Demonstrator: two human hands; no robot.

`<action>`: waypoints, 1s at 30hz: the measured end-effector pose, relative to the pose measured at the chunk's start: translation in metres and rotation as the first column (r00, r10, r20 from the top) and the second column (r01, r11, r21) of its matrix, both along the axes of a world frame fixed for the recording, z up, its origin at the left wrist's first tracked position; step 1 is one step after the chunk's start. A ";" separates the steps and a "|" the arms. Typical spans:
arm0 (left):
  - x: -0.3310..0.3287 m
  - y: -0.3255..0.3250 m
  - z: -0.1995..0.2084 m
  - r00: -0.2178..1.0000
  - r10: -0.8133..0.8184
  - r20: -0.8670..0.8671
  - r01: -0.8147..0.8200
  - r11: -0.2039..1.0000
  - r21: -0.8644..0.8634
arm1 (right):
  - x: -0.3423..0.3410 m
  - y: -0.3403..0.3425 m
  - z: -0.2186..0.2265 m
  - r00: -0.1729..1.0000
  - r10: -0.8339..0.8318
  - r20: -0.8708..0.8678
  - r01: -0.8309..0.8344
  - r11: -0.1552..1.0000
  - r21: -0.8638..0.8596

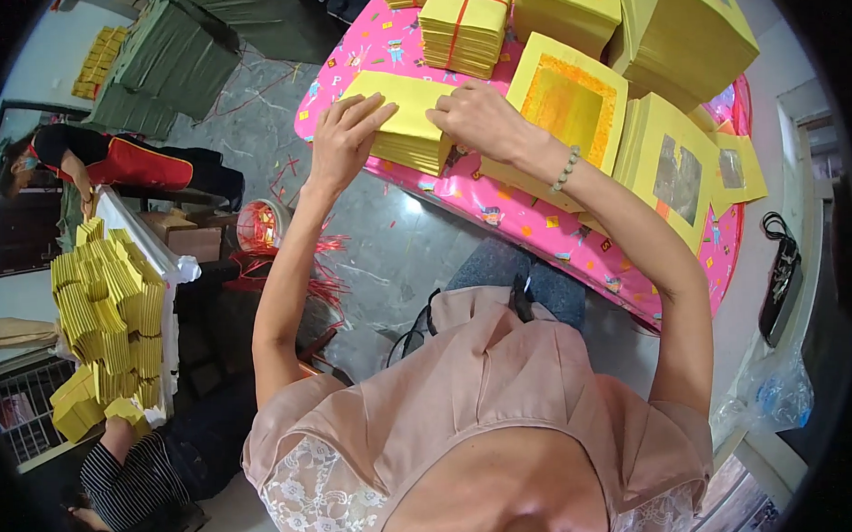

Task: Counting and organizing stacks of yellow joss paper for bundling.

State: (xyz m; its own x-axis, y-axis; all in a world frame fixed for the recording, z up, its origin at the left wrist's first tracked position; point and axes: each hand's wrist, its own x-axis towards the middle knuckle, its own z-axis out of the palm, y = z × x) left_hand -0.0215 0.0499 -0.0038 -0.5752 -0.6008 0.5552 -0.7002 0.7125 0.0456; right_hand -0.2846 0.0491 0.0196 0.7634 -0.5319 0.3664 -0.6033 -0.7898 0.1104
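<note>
Both our hands have their grip on one stack of yellow paper sheets at the near-left edge of the counter. Our left hand lies flat with its fingers spread over the stack's left end, pressing down, likely so the loose sheets do not slide. Our right hand curls over the right end, fingers closed on the top sheets with the thumb tucked under, as if squaring the edges; a beaded bracelet sits on that wrist.

The stack hangs a little over the pink patterned cover, close to our body, which keeps it within easy reach. Behind it stands a tied bundle bound with red string, and to the right lie larger yellow sheets with a gold square and with silver patches. On the floor at left we see folded yellow paper heaped by another person, and one more person bends farther back.
</note>
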 end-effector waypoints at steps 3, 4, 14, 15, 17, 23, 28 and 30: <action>0.003 0.000 -0.008 1.000 0.007 0.015 -0.008 0.999 0.045 | 0.003 -0.002 -0.002 0.997 0.000 -0.072 0.005 0.997 0.074; 0.002 -0.001 -0.007 1.000 0.016 0.011 -0.016 0.999 0.038 | 0.003 -0.004 -0.001 0.997 -0.001 -0.077 0.009 0.996 0.092; 0.006 0.002 -0.017 0.999 -0.003 0.032 -0.005 0.965 0.263 | 0.013 -0.011 -0.012 0.990 -0.013 -0.142 0.055 0.954 0.296; 0.006 0.004 -0.018 1.000 -0.009 0.030 0.000 0.964 0.265 | 0.014 -0.009 -0.012 0.988 -0.032 -0.153 0.080 0.945 0.318; -0.001 0.006 -0.018 1.000 0.012 -0.018 -0.006 0.962 0.273 | 0.012 -0.009 -0.011 0.983 -0.072 -0.169 0.126 0.932 0.339; -0.022 0.013 -0.025 0.977 0.190 -0.101 -0.137 0.911 0.389 | 0.005 -0.005 -0.001 0.991 -0.123 -0.054 0.134 0.869 0.477; -0.031 0.020 -0.043 0.973 0.223 0.059 -0.229 0.918 0.325 | -0.036 0.045 0.046 0.948 -0.200 0.247 0.075 0.897 0.436; -0.025 0.020 -0.049 0.958 0.240 0.155 -0.276 0.918 0.286 | -0.065 0.071 0.056 0.899 -0.214 0.383 0.037 0.907 0.421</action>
State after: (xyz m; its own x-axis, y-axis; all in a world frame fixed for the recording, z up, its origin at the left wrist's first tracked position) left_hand -0.0469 0.0703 -0.0531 -0.4263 -0.8651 0.2644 -0.8709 0.4715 0.1385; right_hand -0.3500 0.1200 0.0759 0.5062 -0.7790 0.3700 -0.6196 -0.6270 -0.4723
